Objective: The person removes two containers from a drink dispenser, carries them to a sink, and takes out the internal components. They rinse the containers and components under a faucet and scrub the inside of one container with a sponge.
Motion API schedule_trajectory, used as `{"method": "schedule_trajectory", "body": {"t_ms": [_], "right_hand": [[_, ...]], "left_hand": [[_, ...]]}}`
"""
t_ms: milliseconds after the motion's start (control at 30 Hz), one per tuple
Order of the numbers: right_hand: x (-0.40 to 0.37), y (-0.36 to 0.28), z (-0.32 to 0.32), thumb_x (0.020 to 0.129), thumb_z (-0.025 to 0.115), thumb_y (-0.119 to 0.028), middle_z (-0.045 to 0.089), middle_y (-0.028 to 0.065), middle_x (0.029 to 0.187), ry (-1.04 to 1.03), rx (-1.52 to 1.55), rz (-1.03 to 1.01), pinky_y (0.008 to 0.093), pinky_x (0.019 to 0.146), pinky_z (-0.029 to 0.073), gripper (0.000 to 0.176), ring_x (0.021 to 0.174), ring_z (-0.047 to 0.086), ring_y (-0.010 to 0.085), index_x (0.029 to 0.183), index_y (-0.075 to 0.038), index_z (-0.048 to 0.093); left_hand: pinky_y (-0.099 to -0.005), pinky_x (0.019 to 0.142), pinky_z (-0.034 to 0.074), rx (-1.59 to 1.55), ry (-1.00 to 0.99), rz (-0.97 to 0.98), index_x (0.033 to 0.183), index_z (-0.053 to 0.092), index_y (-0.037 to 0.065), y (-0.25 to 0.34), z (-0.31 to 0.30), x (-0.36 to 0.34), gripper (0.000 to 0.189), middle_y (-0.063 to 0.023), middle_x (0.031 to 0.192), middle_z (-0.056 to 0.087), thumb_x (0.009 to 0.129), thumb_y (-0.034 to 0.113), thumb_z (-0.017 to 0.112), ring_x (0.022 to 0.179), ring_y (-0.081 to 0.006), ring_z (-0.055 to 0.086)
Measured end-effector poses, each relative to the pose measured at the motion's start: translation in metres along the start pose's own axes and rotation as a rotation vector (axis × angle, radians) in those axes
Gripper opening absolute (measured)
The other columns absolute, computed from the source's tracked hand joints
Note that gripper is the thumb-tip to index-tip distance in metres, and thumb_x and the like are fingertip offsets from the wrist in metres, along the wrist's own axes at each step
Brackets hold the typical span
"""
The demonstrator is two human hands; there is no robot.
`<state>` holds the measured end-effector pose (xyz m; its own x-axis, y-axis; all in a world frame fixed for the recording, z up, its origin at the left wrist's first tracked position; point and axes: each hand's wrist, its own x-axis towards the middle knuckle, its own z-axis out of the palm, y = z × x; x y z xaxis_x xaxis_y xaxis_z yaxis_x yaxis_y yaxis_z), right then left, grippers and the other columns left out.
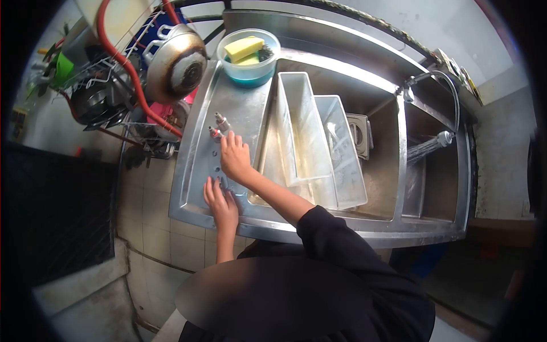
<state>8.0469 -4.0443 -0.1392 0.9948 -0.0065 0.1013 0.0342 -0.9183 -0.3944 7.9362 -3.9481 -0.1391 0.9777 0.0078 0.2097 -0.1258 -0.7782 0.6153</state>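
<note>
Small silver metal fittings [218, 126] stand at the right hand's [235, 157] spread, released fingers; left hand [221, 202] lies flat; pinch them low.

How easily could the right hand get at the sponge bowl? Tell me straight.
Probably yes. The right hand rests on the drainboard beside two small metal fittings; past them bare steel runs to the sponge bowl, with nothing in between. It would need a stretch forward.

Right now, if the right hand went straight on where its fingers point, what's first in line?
The two small metal fittings on the drainboard, just past the right hand. It may already touch the nearer one; depth is unclear.
</note>
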Motion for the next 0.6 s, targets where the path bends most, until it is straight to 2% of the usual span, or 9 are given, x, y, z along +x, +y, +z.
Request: {"method": "schedule_trajectory", "body": {"t_ms": [67,167,267,300,400,433,500,533,600], "right_hand": [[-0.012,0.005,-0.015,0.075,0.063,-0.016,0.042,0.0216,0.117,0.044,0.358,-0.019,0.0462,0.085,0.043,0.038,0.109,0.043,0.0386,0.107,-0.001,0.048],[-0.035,0.054,-0.056,0.071,0.065,-0.015,0.04,0.0225,0.123,0.252,0.371,-0.079,0.0457,0.087,0.04,0.045,0.112,0.041,0.0365,0.111,-0.002,0.049],[-0.074,0.132,-0.123,0.07,0.055,0.0,0.042,0.0212,0.123,0.339,0.131,0.2,0.0448,0.091,0.037,0.044,0.113,0.042,0.0365,0.113,-0.004,0.048],[-0.096,0.173,-0.12,0.071,0.056,-0.002,0.043,0.0209,0.122,0.451,0.023,0.255,0.0447,0.089,0.037,0.045,0.11,0.043,0.0361,0.114,-0.003,0.045],[-0.16,0.239,-0.129,0.077,0.058,-0.008,0.048,0.0223,0.116,0.336,0.157,0.668,0.0445,0.082,0.041,0.042,0.102,0.05,0.0394,0.114,-0.002,0.04],[-0.175,0.248,-0.124,0.077,0.058,-0.008,0.048,0.0223,0.116,0.338,0.15,0.678,0.0445,0.082,0.041,0.042,0.102,0.05,0.0394,0.114,-0.002,0.04],[-0.201,0.263,-0.119,0.079,0.056,-0.008,0.055,0.0225,0.102,0.041,0.229,0.586,0.0452,0.077,0.043,0.04,0.092,0.054,0.0402,0.115,-0.003,0.039],[-0.2,0.263,-0.124,0.081,0.054,-0.007,0.06,0.0226,0.098,-0.004,0.126,0.584,0.0462,0.073,0.045,0.04,0.089,0.059,0.0392,0.117,-0.002,0.036],[-0.195,0.26,-0.133,0.081,0.053,-0.006,0.06,0.0226,0.097,0.014,0.144,0.624,0.0451,0.075,0.044,0.042,0.091,0.058,0.0396,0.119,-0.003,0.035]], "left_hand": [[-0.0472,0.101,0.025,-0.07,-0.005,-0.005,0.123,0.042,-0.001,0.008,-0.002,-0.003,0.043,-0.0206,0.135,0.031,0.081,0.004,0.05,0.124,-0.0393,0.028],[-0.046,0.1,0.027,-0.139,0.01,-0.024,0.121,0.045,0.001,0.023,-0.004,-0.003,0.042,-0.0178,0.134,0.031,0.08,0.002,0.049,0.123,-0.0372,0.029],[-0.0439,0.1,0.028,-0.122,-0.062,0.034,0.118,0.047,0.002,0.038,-0.003,-0.001,0.04,-0.015,0.133,0.035,0.078,0.002,0.051,0.123,-0.0343,0.031],[-0.0439,0.1,0.028,-0.117,-0.059,0.028,0.118,0.047,0.002,0.042,-0.002,0.0,0.04,-0.015,0.133,0.035,0.078,0.002,0.051,0.123,-0.0343,0.031],[-0.0429,0.1,0.029,-0.104,-0.138,0.152,0.112,0.052,0.003,0.059,0.01,0.001,0.034,-0.0137,0.124,0.045,0.078,0.003,0.052,0.12,-0.0316,0.037],[-0.0429,0.1,0.029,-0.111,-0.147,0.155,0.112,0.052,0.003,0.069,0.018,0.001,0.034,-0.0137,0.124,0.045,0.078,0.003,0.052,0.12,-0.0316,0.037],[-0.0447,0.099,0.03,-0.251,-0.314,0.319,0.112,0.053,0.005,0.095,0.037,0.002,0.034,-0.0134,0.119,0.05,0.078,0.006,0.054,0.118,-0.0286,0.041],[-0.0447,0.099,0.03,-0.255,-0.321,0.323,0.112,0.053,0.005,0.113,0.048,0.001,0.034,-0.0134,0.119,0.05,0.078,0.006,0.054,0.118,-0.0286,0.041],[-0.0474,0.097,0.032,-0.079,-0.416,0.576,0.113,0.053,0.008,0.146,0.068,-0.002,0.035,-0.011,0.115,0.053,0.078,0.008,0.057,0.111,-0.0243,0.047]]}}
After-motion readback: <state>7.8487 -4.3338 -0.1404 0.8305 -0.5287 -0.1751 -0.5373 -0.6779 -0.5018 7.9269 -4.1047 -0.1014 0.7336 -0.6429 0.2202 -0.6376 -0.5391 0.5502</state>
